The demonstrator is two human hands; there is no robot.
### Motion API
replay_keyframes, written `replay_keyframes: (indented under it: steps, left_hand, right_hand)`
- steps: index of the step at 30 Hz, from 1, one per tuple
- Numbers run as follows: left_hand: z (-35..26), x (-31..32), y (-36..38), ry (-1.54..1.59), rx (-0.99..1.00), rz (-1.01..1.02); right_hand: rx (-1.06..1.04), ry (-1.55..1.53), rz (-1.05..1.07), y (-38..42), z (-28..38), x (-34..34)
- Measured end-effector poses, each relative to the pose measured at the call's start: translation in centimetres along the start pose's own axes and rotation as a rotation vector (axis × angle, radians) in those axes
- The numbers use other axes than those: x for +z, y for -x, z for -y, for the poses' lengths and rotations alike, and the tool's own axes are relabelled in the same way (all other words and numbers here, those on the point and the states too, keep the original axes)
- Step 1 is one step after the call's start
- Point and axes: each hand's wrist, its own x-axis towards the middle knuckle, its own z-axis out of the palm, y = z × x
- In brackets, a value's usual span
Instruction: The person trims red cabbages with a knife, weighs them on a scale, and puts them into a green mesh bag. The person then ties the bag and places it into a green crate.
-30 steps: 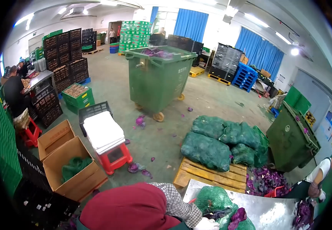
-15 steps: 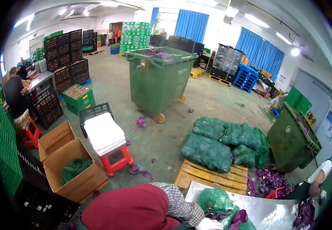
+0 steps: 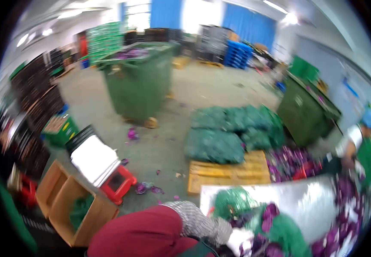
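My left hand [image 3: 238, 240], in a white glove below a checked sleeve cover, is low in the view. It sits right beside purple cabbage leaves [image 3: 269, 216] and a green mesh bag [image 3: 233, 201] on the metal table. Its fingers are smeared by motion, and I cannot tell whether they grip anything. More green netting [image 3: 289, 235] lies just right of the hand. My right hand is out of view.
Filled green net bags [image 3: 215, 145] lie on a yellow pallet [image 3: 224, 174] ahead of the metal table [image 3: 310, 201]. Purple cabbage heaps up at the table's right end [image 3: 344, 222], near another person [image 3: 349, 143]. Left are a red stool [image 3: 117, 184] and cardboard box [image 3: 65, 210]; green bins [image 3: 140, 83] stand beyond.
The view has swung right and down, so the room shifts left and more of the table and cabbage shows. My gloved hand is now further into view, beside the leaves.
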Motion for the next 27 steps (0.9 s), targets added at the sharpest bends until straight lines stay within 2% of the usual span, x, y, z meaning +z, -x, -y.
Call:
replay_keyframes:
  steps: [1,2,3,4,5,9,10,12,13,19,22,24,25,27]
  left_hand:
    - [-3.1,-2.2,1.7,0.197,-0.257,-0.148]
    - [-2.8,-2.4,1.5,0.078,-0.239,-0.129]
    - [-1.4,-1.3,0.8,-0.082,-0.095,-0.169]
    - [-1.5,-1.7,0.6,-0.085,-0.152,-0.125]
    - [-1.5,-1.5,0.3,-0.090,-0.179,-0.103]
    - [-2.1,-1.7,0.0,-0.208,-0.226,-0.007]
    - [-2.5,-2.0,-0.1,-0.246,-0.238,0.045]
    - [-4.2,-2.6,-0.3,-0.242,-0.298,0.113]
    - [-3.9,-2.3,-0.3,-0.268,-0.286,0.093]
    - [-3.9,-1.5,-0.2,-0.323,-0.271,0.071]
    - [-4.9,-1.7,-0.5,-0.342,-0.298,0.100]
    - [-5.6,-1.8,-1.0,-0.353,-0.327,0.122]
    - [-6.0,-1.7,-1.2,-0.356,-0.341,0.128]
    - [-6.2,-1.3,-1.4,-0.349,-0.327,0.124]
  right_hand:
    - [0.604,-0.310,0.046,-2.1,8.6,-2.2]
    - [0.781,-0.386,0.154,-3.0,8.6,-2.8]
    - [0.514,-0.258,0.139,-2.0,3.9,-1.4]
    - [0.257,-0.111,0.088,-1.0,-0.7,-0.1]
    - [0.216,-0.038,0.080,0.2,-2.3,0.1]
    - [-0.372,0.482,-0.161,1.1,-3.9,1.5]
    - [-0.376,0.503,-0.211,1.0,-3.8,1.8]
    - [0.053,-0.029,-0.037,0.4,-1.8,1.6]
    - [0.278,-0.256,-0.035,0.2,-0.9,1.5]
    - [0.355,-0.171,0.029,-0.9,1.7,0.4]
    - [0.179,0.045,-0.047,-1.0,1.1,1.1]
    - [0.192,0.042,-0.082,-1.5,1.5,0.9]
    - [0.199,0.042,-0.097,-1.9,1.7,0.8]
    - [0.369,0.055,-0.050,-3.2,1.2,-0.2]
